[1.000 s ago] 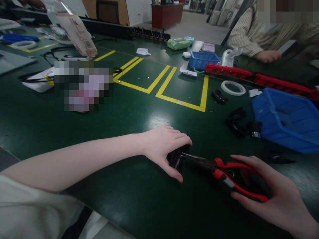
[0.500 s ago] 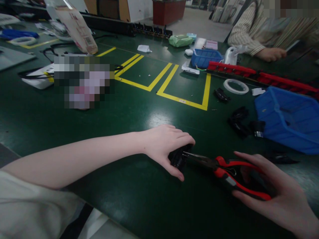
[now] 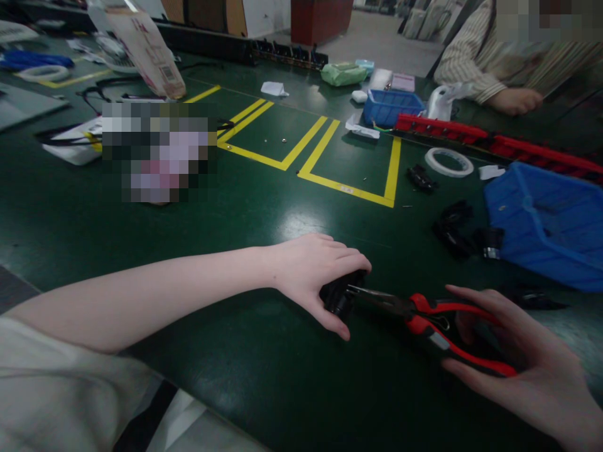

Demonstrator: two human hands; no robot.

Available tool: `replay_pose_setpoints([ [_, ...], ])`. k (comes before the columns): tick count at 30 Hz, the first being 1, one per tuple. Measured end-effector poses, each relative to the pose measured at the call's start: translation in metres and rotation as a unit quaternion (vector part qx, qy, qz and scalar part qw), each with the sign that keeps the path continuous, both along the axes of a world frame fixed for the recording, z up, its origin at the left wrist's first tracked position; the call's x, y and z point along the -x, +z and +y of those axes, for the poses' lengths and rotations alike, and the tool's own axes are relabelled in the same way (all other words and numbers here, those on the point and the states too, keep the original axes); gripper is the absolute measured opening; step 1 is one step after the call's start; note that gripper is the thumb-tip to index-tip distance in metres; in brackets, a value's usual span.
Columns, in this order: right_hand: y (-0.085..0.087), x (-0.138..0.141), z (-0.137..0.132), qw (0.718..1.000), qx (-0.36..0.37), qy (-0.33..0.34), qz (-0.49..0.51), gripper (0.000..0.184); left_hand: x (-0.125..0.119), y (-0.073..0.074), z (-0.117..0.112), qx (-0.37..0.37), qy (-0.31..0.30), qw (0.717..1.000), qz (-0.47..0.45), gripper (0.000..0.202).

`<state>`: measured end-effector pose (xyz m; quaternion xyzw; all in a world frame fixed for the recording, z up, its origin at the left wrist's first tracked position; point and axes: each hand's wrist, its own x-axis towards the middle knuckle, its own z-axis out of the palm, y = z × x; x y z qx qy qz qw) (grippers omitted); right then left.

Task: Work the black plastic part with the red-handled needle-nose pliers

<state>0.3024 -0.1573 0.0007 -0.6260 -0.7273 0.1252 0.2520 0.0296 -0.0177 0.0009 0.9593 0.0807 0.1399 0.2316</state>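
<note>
My left hand [image 3: 320, 270] is closed over a small black plastic part [image 3: 340, 300] on the green tabletop, thumb on the near side and fingers over the far side. Much of the part is hidden under the palm. In my right hand [image 3: 522, 364] are long-nose pliers [image 3: 438, 323] with red and black handles, a spring showing between them. Their narrow metal jaws point left, and the tips meet the right side of the black part. Whether the jaws grip anything is too small to tell.
Right of my hands stands a blue bin [image 3: 546, 226], with several black parts [image 3: 455, 229] beside it. Beyond lie a white tape roll [image 3: 449, 162], a small blue basket [image 3: 393, 107] and a red strip [image 3: 443, 130]. A person's hand [image 3: 516, 100] rests across the table. A bottle [image 3: 146, 53] stands far left.
Both hands, the black part and the pliers keep nearly the same pose; the whole view has shifted slightly. The other person's hand no longer shows the dark flat object seen before.
</note>
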Motion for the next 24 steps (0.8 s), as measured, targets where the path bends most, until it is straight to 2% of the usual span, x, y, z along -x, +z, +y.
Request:
replay_pose_setpoints([
  [24,-0.0045,-0.0054,-0.0041,0.999,-0.011,-0.013,-0.046,0.050,0.0004,0.0004,-0.0010,-0.011,0.002,1.000,-0.002,0.066],
])
